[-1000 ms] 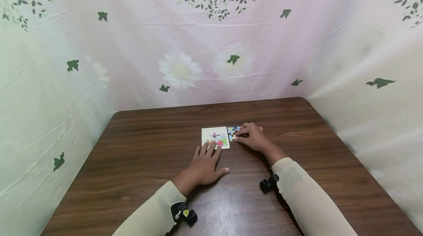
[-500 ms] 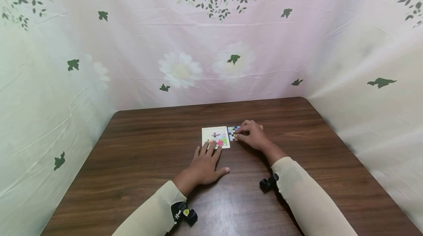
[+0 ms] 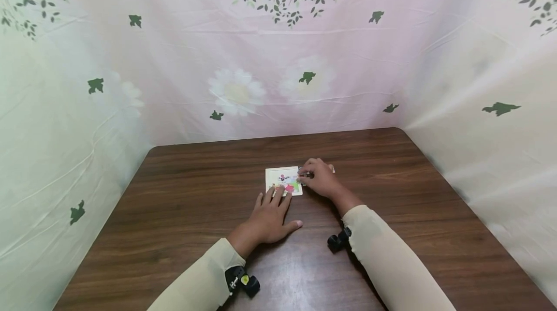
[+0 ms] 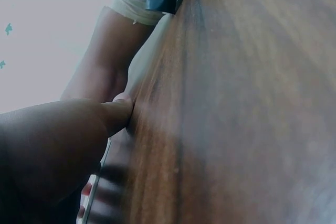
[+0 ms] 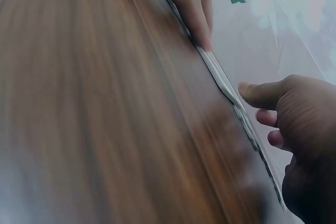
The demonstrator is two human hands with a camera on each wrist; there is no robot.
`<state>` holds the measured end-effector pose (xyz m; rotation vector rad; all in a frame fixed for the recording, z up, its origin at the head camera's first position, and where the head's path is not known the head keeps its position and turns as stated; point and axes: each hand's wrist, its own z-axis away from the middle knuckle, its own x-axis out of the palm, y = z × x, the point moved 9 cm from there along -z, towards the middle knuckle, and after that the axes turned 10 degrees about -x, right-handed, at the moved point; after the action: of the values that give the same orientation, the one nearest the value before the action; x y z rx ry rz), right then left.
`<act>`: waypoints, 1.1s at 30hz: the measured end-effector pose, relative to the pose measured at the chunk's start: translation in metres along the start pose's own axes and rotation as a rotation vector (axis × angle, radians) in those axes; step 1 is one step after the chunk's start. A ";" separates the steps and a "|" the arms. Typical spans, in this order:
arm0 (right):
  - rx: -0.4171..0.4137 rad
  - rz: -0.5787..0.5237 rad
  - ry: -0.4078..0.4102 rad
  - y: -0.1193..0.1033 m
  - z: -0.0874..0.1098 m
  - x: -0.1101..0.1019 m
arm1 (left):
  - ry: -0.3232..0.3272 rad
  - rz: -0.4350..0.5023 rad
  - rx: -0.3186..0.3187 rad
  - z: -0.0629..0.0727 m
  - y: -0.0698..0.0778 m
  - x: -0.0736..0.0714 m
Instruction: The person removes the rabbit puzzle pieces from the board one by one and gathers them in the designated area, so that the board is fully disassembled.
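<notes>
A small white-framed picture puzzle [image 3: 274, 173] with a cartoon figure lies on the table. My left hand [image 3: 266, 220] lies flat with fingers spread, its fingertips resting on the puzzle's near edge and its thumb out to the right. At the puzzle's right edge, my right hand [image 3: 323, 178] has its thumb and index finger bent together around a small puzzle piece, largely hidden by the fingers. Loose blue puzzle pieces lie beneath this hand, mostly covered; the right wrist view shows their thin edges [image 5: 247, 124] beside the frame [image 5: 212, 66], seen edge-on.
The brown wood-grain table [image 3: 196, 195] reaches back to a pale curtain [image 3: 261, 50] printed with leaves, birds and flowers. The curtain also hangs along both sides. A small black camera [image 3: 337, 242] sits on the right wrist, another camera [image 3: 250, 286] on the left.
My right hand has moved left from the loose blue pieces to the puzzle's right edge, covering the pieces in the head view. The left hand has stayed in place.
</notes>
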<state>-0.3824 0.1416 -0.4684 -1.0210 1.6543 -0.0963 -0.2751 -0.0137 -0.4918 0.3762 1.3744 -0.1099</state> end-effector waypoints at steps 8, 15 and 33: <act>-0.008 0.016 -0.025 -0.009 -0.007 0.014 | -0.012 -0.009 -0.004 0.002 0.000 0.002; 0.027 0.009 -0.067 -0.016 -0.008 0.020 | -0.006 -0.006 0.011 0.004 0.001 0.001; 0.012 0.044 -0.138 -0.019 -0.008 0.029 | 0.005 -0.048 0.041 0.005 0.007 0.003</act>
<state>-0.3785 0.1075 -0.4770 -0.9606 1.5474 -0.0061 -0.2679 -0.0082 -0.4928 0.3784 1.3877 -0.1769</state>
